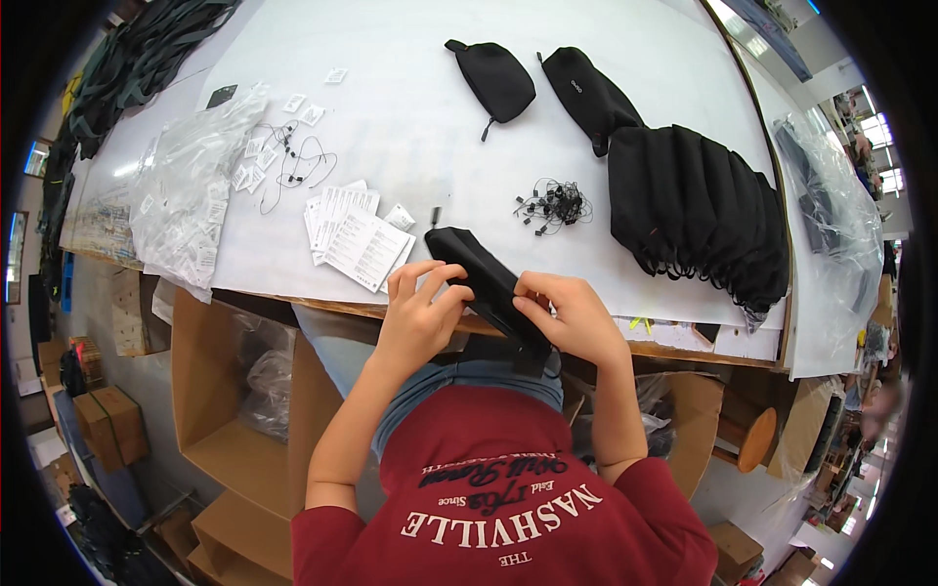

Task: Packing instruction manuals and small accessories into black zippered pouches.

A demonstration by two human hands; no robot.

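Observation:
A black zip pouch (482,275) is held at a slant over the table's near edge, its far end pointing up and left. My left hand (426,305) is closed on its left edge, with the thumb and fingers bent against the fabric. On the opposite edge, my right hand (575,314) pinches the pouch between thumb and fingers. A small dark pull tab (436,215) sticks out beyond the far end. Just left of the pouch lies a fanned stack of printed white leaflets (363,246). To its right is a tangled heap of black tag strings (554,206).
A row of black pouches (684,200) stands packed at the right, with two loose pouches (496,81) (586,93) farther back. Small white packets (256,161) and a clear plastic bag (191,195) lie at the left. Open cardboard boxes (230,391) sit below the table edge.

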